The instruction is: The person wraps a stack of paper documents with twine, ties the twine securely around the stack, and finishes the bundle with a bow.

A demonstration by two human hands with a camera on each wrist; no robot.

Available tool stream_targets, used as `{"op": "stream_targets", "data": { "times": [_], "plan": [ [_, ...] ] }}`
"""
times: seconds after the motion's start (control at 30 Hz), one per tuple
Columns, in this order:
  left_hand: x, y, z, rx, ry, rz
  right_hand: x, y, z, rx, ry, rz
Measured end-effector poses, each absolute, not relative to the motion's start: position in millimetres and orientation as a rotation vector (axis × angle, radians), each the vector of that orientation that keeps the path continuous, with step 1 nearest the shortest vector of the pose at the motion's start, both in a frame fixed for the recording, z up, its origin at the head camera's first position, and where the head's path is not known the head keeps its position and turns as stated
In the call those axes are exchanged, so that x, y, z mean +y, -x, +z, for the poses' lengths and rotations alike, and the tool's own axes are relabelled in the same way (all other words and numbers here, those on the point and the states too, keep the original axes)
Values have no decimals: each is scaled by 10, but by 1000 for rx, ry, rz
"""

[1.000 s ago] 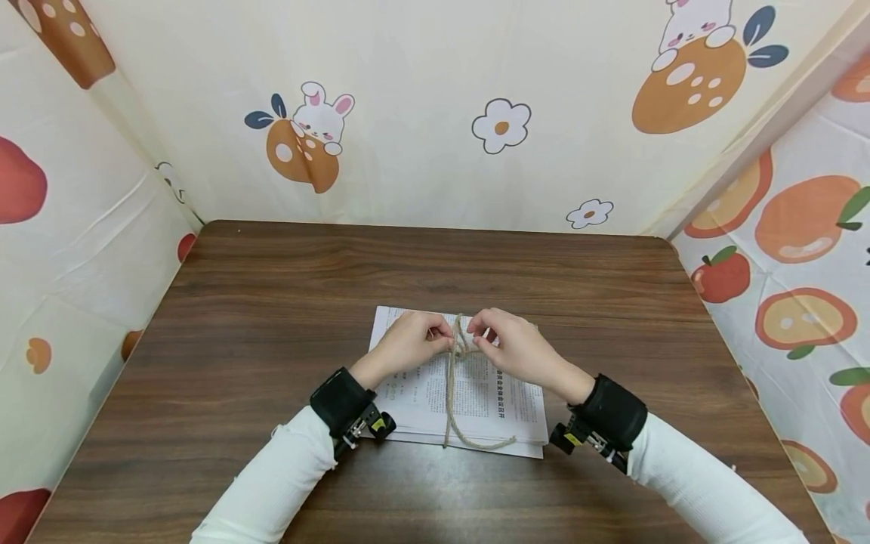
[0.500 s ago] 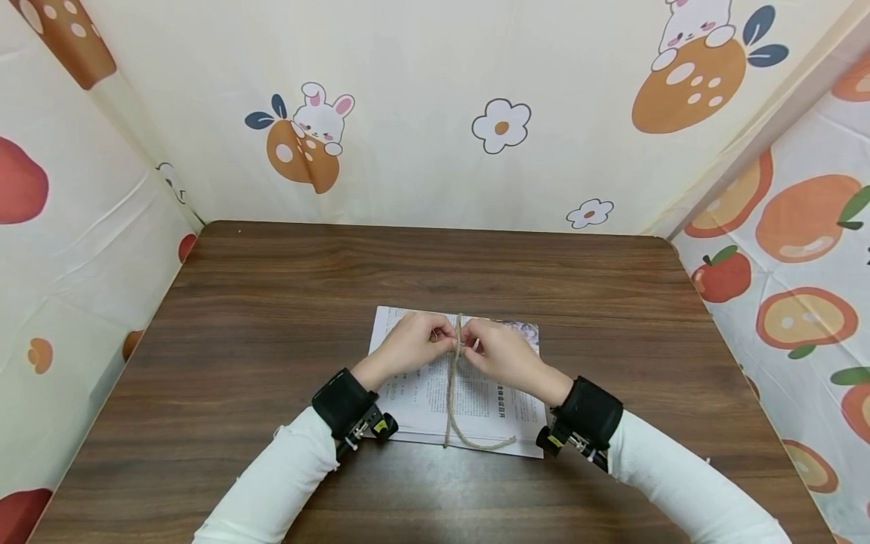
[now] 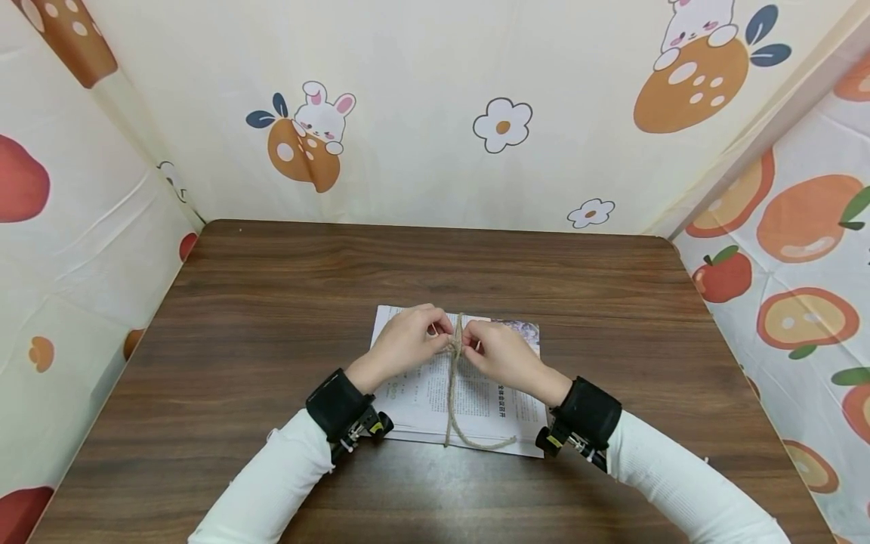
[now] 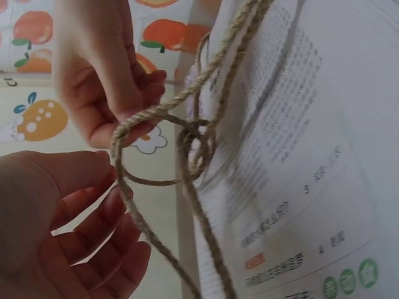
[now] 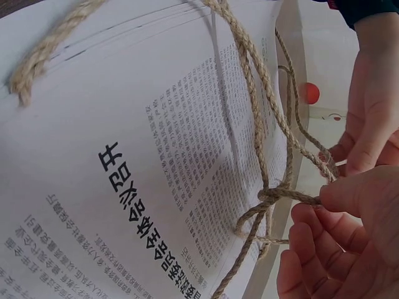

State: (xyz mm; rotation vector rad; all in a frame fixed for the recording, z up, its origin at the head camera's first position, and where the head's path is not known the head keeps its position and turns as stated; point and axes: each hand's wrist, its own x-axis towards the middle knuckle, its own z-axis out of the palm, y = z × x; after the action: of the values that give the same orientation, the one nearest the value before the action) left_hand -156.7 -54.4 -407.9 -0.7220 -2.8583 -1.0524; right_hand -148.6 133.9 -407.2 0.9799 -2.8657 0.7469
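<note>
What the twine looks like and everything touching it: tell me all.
Tan, jute-like twine with twisted strands runs over the printed paper stack, knotted toward its far edge, with loops raised off the paper. One frayed loose end lies by the near edge. The left hand and right hand both pinch it.

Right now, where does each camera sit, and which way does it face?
Head: worn on the head, looking forward and down at the table, printed papers and twine; left hand, right hand and white sleeves show.
Left wrist: on that wrist, looking across the papers at looped twine; both hands show.
Right wrist: on that wrist, looking across the papers to where the twine crosses itself; both hands show.
Shared: both wrist views show twine, print and both hands.
</note>
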Motion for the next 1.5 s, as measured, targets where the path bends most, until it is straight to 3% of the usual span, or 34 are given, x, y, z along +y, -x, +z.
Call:
{"op": "stream_targets", "data": {
  "times": [0.6,1.5],
  "plan": [
    [-379,1247,-4059,-2847,694,-714,1337,1473,-4064,-2929,-869,812],
    [-588,1236,-4129,-2909,528,-712,1464,1451,-4117,-2990,-750,1005]
  ]
}}
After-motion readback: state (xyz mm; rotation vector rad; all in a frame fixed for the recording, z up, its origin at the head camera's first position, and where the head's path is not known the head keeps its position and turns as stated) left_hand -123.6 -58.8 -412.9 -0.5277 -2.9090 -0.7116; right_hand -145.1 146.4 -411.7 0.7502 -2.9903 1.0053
